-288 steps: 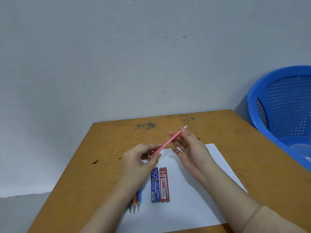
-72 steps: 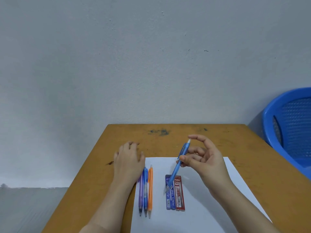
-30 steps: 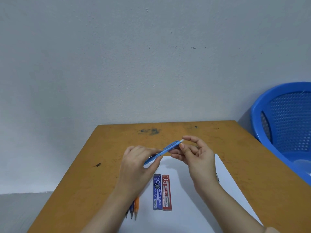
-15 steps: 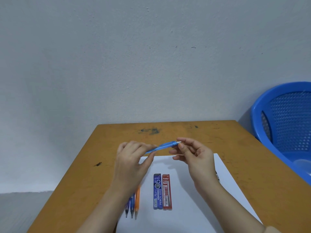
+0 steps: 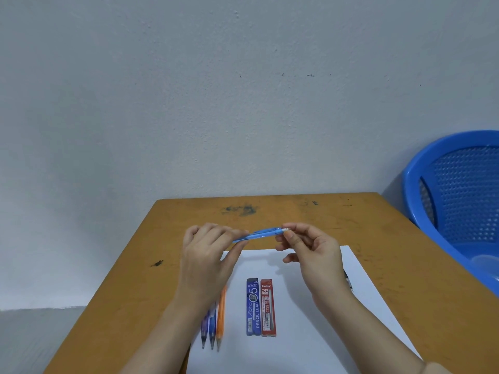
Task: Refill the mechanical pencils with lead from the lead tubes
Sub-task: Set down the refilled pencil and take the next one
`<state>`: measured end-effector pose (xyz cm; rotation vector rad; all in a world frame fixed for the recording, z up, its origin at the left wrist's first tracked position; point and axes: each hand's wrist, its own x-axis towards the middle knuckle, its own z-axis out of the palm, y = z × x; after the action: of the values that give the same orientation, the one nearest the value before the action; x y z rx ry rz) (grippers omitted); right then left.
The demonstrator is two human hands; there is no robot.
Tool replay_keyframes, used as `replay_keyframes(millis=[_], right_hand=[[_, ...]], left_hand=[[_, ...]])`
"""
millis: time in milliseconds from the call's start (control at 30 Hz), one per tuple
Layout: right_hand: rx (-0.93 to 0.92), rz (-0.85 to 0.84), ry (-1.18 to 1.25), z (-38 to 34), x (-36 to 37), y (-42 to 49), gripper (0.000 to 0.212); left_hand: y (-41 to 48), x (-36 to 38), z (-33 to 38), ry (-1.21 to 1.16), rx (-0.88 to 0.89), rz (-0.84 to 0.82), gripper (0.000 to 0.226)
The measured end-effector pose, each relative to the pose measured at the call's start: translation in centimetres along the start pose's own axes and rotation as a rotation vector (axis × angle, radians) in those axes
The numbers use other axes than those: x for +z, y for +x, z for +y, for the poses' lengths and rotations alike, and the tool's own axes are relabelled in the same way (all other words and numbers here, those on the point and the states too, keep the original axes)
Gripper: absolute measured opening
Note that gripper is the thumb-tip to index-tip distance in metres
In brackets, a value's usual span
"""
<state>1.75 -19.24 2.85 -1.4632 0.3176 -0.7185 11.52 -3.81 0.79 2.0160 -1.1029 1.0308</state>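
Note:
A light blue mechanical pencil [image 5: 259,234] is held nearly level above the table between both hands. My left hand [image 5: 208,260] grips its tip end. My right hand [image 5: 313,252] pinches the white cap at its rear end with thumb and forefinger. On the white paper [image 5: 310,333] below lie a blue lead tube [image 5: 253,306] and a red lead tube [image 5: 268,307] side by side. Left of them lie an orange pencil [image 5: 221,319], a blue pencil [image 5: 213,326] and a purple pencil [image 5: 205,329], partly hidden by my left forearm.
The wooden table [image 5: 129,287] stands against a grey wall, its left and right edges in view. A blue plastic basket [image 5: 459,201] sits off the table's right side. A dark object [image 5: 348,282] peeks out behind my right wrist.
The pencil has levelled out from a slant to nearly horizontal. My right fingers have closed on its rear cap. Both hands stay over the paper's far edge.

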Motion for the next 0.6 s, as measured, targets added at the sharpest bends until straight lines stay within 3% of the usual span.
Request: replay_keyframes(millis=[600], right_hand=[[0.004, 0.120, 0.085, 0.32, -0.83, 0.92, 0.014]], left_hand=[[-0.07, 0.13, -0.60, 0.002, -0.030, -0.001, 0.023]])
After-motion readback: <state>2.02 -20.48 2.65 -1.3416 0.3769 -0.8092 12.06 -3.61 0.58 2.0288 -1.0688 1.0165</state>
